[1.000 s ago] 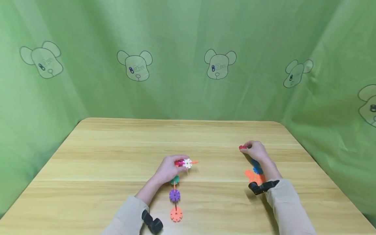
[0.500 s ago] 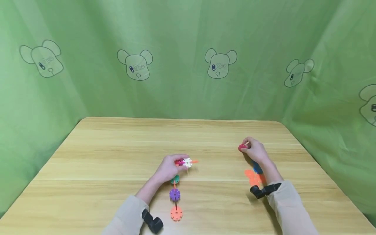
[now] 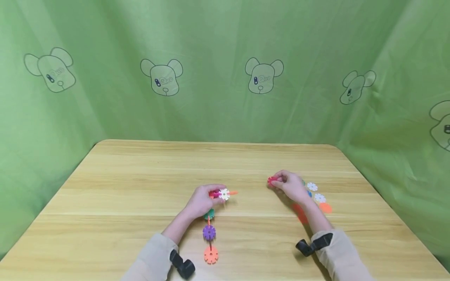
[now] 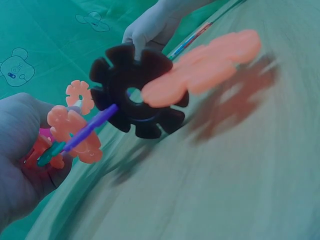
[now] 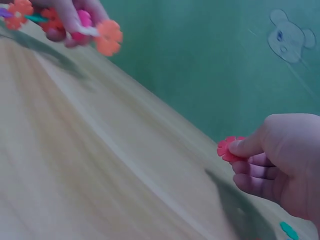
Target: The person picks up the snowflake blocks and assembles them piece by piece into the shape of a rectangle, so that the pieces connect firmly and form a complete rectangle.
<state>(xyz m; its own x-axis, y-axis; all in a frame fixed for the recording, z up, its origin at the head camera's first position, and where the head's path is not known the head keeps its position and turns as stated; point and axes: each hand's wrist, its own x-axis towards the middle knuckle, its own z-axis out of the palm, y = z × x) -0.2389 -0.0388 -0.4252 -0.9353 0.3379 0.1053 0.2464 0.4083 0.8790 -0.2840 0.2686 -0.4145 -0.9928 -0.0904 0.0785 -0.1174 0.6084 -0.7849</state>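
Note:
My left hand (image 3: 202, 201) grips a chain of slotted plastic snowflake discs joined edge to edge. At its far end a white disc (image 3: 224, 194) and an orange disc (image 5: 109, 37) stick out past the fingers. Below the hand the chain runs toward me through a green disc (image 3: 209, 214) and a purple disc (image 3: 209, 232) to an orange end disc (image 3: 211, 255). A black disc (image 4: 112, 90) shows large in the left wrist view, hiding part of the chain. To the right, my right hand (image 3: 291, 187) pinches a red snowflake disc (image 3: 271, 181) between thumb and fingers, raised above the table.
Loose discs lie right of and under my right forearm: two white discs (image 3: 312, 186), an orange disc (image 3: 326, 207), a blue disc (image 3: 309, 193) and more orange pieces (image 3: 300, 212). A green cloth (image 3: 218, 117) surrounds the wooden table (image 3: 140, 164) at the back and sides.
My right hand has moved left with the red disc, away from the loose pieces, uncovering white ones. The left hand and its chain have stayed in place.

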